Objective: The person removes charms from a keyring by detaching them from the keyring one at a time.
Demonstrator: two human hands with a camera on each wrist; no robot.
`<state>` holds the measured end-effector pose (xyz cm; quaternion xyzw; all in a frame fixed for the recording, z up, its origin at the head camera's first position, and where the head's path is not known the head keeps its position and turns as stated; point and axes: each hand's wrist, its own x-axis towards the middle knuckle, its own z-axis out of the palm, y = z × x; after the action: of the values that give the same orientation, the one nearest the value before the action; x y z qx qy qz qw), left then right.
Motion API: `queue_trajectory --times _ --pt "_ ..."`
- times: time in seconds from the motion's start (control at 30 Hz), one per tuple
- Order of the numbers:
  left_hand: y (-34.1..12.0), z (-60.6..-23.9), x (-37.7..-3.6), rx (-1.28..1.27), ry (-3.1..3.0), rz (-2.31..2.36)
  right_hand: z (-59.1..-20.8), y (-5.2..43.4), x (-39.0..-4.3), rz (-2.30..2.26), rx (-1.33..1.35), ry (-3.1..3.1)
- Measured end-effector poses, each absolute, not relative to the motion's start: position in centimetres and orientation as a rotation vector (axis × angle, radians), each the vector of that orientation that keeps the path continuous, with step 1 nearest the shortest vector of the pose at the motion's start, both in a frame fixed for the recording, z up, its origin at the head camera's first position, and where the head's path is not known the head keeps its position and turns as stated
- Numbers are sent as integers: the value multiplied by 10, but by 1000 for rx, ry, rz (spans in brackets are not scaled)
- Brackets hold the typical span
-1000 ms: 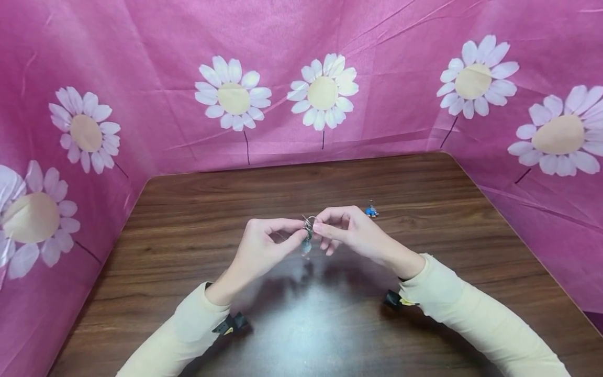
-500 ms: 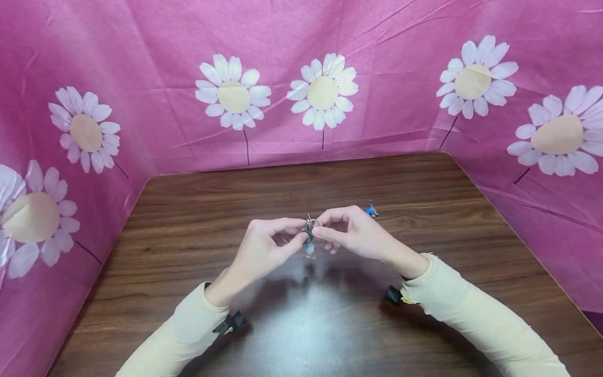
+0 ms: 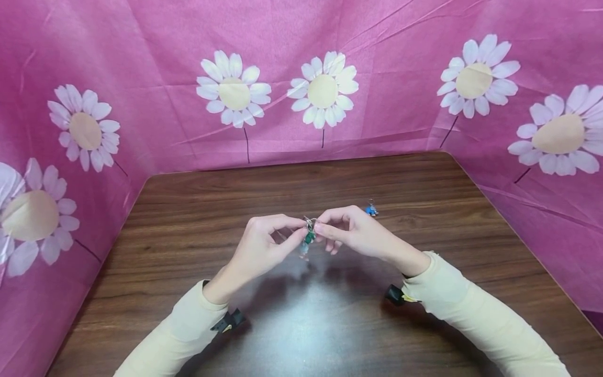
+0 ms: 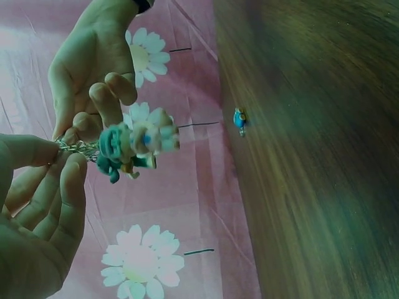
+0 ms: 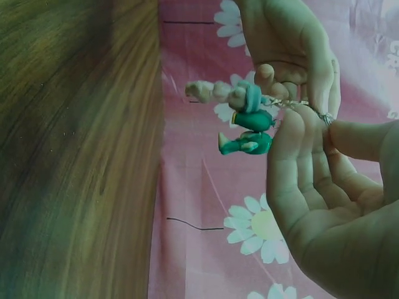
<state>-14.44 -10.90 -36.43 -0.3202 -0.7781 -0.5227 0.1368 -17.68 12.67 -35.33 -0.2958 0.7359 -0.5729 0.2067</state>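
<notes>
My left hand (image 3: 261,242) and right hand (image 3: 360,233) meet above the middle of the table, each pinching metal rings (image 3: 308,224) between thumb and fingers. From these rings, small keychain figures hang on short chains. One is pale with a blue-green top (image 5: 215,92); beside it dangles a green figure (image 5: 252,144), and another green piece (image 5: 252,119) shows between them in the right wrist view. Fingertips partly hide the rings, so how they link cannot be told. On the table beyond my right hand lies a blue figure keychain (image 3: 371,210) with its own ring.
The brown wooden table (image 3: 198,199) reaches back to a pink cloth (image 3: 386,104) printed with white daisies, which encloses the back and both sides. Black straps (image 3: 228,320) sit at the cream sleeves (image 3: 452,293).
The hands stay nearly in place while their fingers work the rings. The rings have turned, the green figure has come into clearer view, and the pale one has swung slightly.
</notes>
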Motion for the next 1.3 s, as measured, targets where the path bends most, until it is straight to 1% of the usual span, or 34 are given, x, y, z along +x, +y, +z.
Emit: queue_trajectory --times 0.33,0.43,0.67,0.83,0.9,1.07,1.3 --pt "-111 -362 -147 -1075 -2341 -1483 -356 128 -177 -1491 -893 2018" --pt "-112 -361 -148 -1084 -2352 -1459 -356 127 -177 -1494 -894 2027" --pt "-116 -360 -152 -1032 -2395 -1397 -355 129 -178 -1575 -888 2210" --pt "-117 -356 -153 -996 -2434 -1376 -361 128 -179 -1564 -1083 2250" --pt "-116 -356 -153 -988 -2440 -1391 -363 128 -180 -1562 -1109 2216" --pt "-116 -354 -152 -941 -2477 -1529 -365 126 -178 -1598 -1039 2177" --pt "-119 -350 -152 -782 -2522 -1815 -361 124 -178 -1624 -932 2213"
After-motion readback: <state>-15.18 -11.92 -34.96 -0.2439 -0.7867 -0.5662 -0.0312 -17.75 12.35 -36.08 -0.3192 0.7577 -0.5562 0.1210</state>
